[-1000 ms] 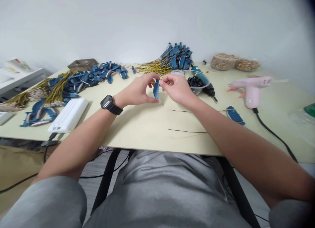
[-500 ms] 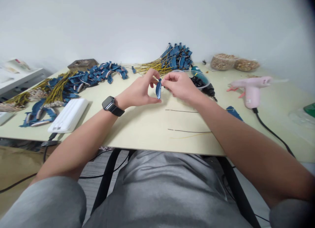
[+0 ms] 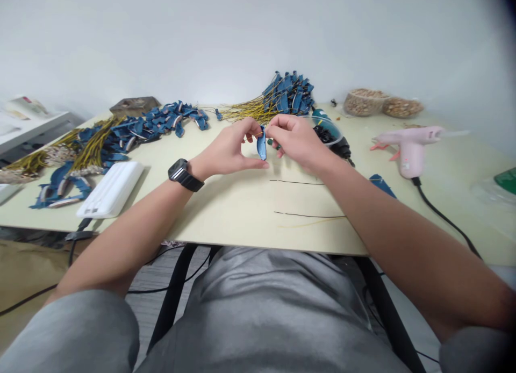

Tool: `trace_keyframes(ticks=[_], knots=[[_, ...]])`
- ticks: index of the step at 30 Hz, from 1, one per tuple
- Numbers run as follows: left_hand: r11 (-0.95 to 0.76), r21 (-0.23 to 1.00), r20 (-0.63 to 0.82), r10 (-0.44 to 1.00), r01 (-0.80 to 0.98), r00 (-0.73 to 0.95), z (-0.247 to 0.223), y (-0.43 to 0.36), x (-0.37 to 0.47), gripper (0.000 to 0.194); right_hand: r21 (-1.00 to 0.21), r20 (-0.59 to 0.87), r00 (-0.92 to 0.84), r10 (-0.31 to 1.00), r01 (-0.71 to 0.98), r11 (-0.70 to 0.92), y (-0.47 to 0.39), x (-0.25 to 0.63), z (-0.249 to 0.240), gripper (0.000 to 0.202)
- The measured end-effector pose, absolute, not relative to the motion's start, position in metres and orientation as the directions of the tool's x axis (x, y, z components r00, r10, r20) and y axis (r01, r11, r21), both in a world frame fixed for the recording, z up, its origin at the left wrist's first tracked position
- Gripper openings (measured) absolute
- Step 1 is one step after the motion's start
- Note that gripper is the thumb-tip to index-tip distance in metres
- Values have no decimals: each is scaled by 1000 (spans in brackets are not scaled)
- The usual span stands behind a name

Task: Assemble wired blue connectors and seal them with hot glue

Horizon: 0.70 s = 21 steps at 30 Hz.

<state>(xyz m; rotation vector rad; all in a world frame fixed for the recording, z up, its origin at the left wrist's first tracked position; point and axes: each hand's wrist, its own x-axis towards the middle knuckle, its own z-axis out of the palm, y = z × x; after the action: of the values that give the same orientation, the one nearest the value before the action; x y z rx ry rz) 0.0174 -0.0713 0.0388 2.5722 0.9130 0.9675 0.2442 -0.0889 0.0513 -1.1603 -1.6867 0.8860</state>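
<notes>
Upright between the thumb and fingers of my left hand [image 3: 237,146] is a small curved blue plastic piece [image 3: 262,145]. My right hand [image 3: 296,139] is at the upper right edge of that piece, thumb and index finger pinched together. Whatever is in this pinch is too small to make out. Dark green spots show at the lower fingertips of the right hand; I cannot tell what they are. Below the hands, two thin dark wires [image 3: 300,181] lie on the table [image 3: 226,212], with a fainter yellow strand near the lower one.
Behind my hands lies a bundle of blue pieces on yellow wires [image 3: 288,93]. More blue parts [image 3: 161,120] spread leftward, beside a white power bank [image 3: 110,189]. A clear bowl [image 3: 341,134] of black bits, a pink glue gun [image 3: 413,147] and nut-filled containers [image 3: 365,101] stand right.
My right fingers have shifted slightly and the lower ones have uncurled, showing the dark green spots. The blue piece has turned a little in my left hand.
</notes>
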Motion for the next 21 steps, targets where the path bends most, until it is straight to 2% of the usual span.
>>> trace_keyframes(ticks=[2, 6, 10, 15, 21], knots=[[-767, 457, 513, 641, 450, 571, 37, -71, 17, 85, -912, 256, -183, 949, 279, 300, -87, 244, 49, 24], [-742, 522, 526, 668, 421, 526, 32, -70, 18, 82, -953, 227, -167, 960, 167, 254, -84, 242, 45, 27], [-759, 499, 562, 651, 418, 510, 30, -67, 19, 84, -965, 234, -147, 961, 86, 248, -83, 242, 45, 29], [-778, 466, 591, 628, 421, 507, 25, -60, 17, 90, -952, 273, -165, 948, 99, 291, -84, 243, 46, 31], [-783, 485, 613, 623, 390, 486, 17, -55, 16, 112, -945, 281, -179, 943, 116, 304, -83, 245, 46, 29]])
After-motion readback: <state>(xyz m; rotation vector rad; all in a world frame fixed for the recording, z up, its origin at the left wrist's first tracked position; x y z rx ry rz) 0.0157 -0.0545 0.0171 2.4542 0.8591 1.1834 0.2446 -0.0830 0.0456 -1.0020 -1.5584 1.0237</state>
